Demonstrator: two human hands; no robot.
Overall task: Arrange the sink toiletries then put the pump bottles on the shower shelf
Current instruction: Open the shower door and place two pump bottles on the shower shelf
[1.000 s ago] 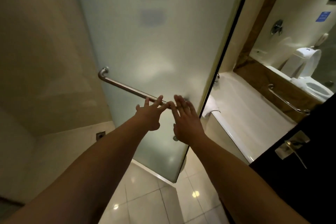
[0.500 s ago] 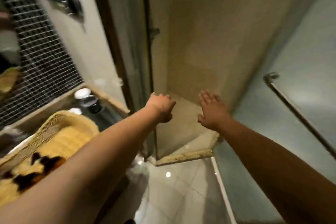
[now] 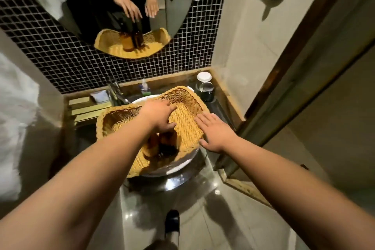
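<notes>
A woven wicker basket [image 3: 183, 92] rests across the white sink bowl [image 3: 183, 165]. Two amber pump bottles [image 3: 162, 145] stand upright in its near part, partly hidden by my left forearm. My left hand [image 3: 159, 115] hovers over the bottle tops with fingers spread and curled downward; whether it touches them I cannot tell. My right hand [image 3: 215, 131] is flat and open over the basket's right rim, holding nothing. The oval mirror [image 3: 85, 6] reflects both hands above the bottles.
A lidded glass [image 3: 205, 85], a small clear bottle [image 3: 145, 89], the faucet [image 3: 116, 92] and a wooden slatted tray [image 3: 87, 107] line the counter behind the basket. A white towel [image 3: 14, 117] hangs at left. The shower door frame [image 3: 284, 91] stands at right.
The view swung left from the frosted shower door to the sink. Both hands left the door handle and now reach over the basket with the pump bottles.
</notes>
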